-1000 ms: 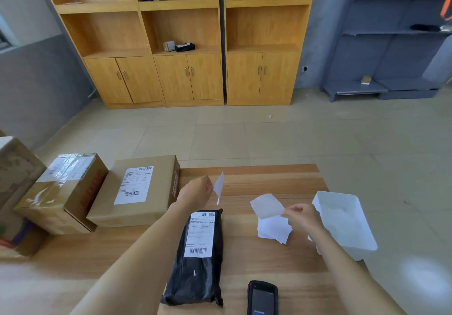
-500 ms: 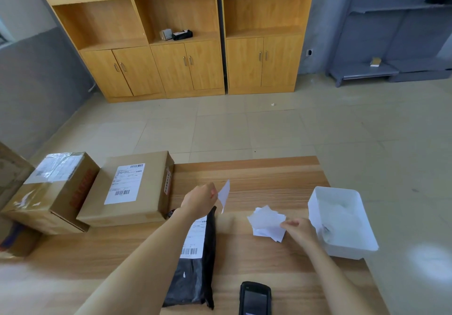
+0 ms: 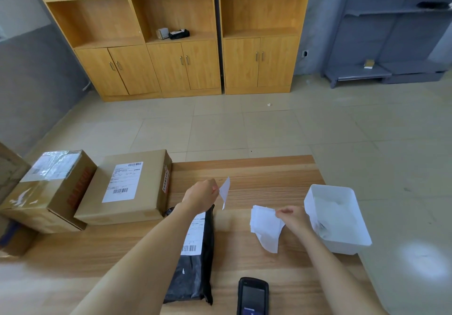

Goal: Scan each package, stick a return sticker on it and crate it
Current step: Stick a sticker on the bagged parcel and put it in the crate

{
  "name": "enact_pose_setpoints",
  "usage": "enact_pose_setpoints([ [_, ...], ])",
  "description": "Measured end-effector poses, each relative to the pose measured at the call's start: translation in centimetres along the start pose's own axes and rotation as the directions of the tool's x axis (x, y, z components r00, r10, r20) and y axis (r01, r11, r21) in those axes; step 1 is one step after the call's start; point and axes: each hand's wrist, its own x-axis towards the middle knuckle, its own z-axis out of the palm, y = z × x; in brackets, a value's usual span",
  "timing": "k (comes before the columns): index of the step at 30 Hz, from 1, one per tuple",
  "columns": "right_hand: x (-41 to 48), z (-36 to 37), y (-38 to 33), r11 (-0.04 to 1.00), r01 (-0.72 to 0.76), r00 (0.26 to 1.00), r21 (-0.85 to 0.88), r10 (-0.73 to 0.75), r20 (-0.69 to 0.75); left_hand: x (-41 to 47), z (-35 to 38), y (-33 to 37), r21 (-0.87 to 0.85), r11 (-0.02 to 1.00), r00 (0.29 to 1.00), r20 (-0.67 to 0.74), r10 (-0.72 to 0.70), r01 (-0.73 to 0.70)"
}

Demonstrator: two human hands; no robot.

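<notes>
The left hand (image 3: 201, 196) pinches a small white sticker (image 3: 225, 190) by one edge, holding it in the air just above the far end of the black mailer (image 3: 195, 278), which lies flat on the table (image 3: 244, 173). The right hand (image 3: 293, 219) pinches the loose white sheets (image 3: 266, 229) beside the bin (image 3: 308, 204). The sticker looks feather-light, limp and tacky, best kept by its edge; the mailer looks soft and slippery, so it is better gripped around its middle.
</notes>
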Motion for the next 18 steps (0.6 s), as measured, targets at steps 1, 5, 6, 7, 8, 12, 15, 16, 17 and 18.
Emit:
enact_pose_setpoints([
  [1,-0.2,0.1,-0.6,1.0,0.012,1.0,0.009,-0.012,0.007,-0.1,-0.1,0.0,-0.003,1.0,1.0,-0.002,0.0,0.0],
  [5,-1.7,0.9,-3.5,0.995,0.091,0.995,0.042,-0.093,0.038,-0.5,-0.6,0.2,-0.032,0.999,1.0,-0.013,0.008,-0.009],
  [6,-2.2,1.2,-4.3,0.991,0.121,0.991,0.056,-0.124,0.051,-0.7,-0.7,0.3,-0.038,0.999,1.0,-0.019,0.015,-0.016],
  [7,-2.7,1.5,-5.1,0.986,0.148,0.986,0.074,-0.153,0.067,-1.0,-0.8,0.2,-0.044,0.999,1.0,-0.023,0.02,-0.021],
  [8,-3.2,1.9,-5.8,0.981,0.167,0.982,0.095,-0.175,0.078,-1.2,-1.0,0.1,-0.05,0.998,0.999,-0.029,0.026,-0.027],
  [12,-5.2,3.5,-8.3,0.968,0.215,0.967,0.134,-0.23,0.11,-2.3,-1.6,-0.3,-0.078,0.996,0.997,-0.055,0.045,-0.049],
  [15,-6.6,5.0,-9.4,0.951,0.279,0.947,0.135,-0.296,0.123,-3.3,-2.1,-0.9,-0.116,0.992,0.998,-0.058,0.039,-0.045],
  [16,-7.0,5.6,-9.7,0.946,0.291,0.944,0.14,-0.308,0.117,-3.6,-2.2,-1.1,-0.135,0.99,0.998,-0.055,0.035,-0.042],
  [17,-7.3,6.2,-9.8,0.944,0.291,0.945,0.156,-0.31,0.108,-3.9,-2.3,-1.4,-0.158,0.987,0.998,-0.048,0.029,-0.036],
  [18,-7.6,6.8,-10.0,0.943,0.28,0.948,0.183,-0.301,0.101,-4.2,-2.3,-1.6,-0.18,0.983,0.999,-0.041,0.029,-0.036],
])
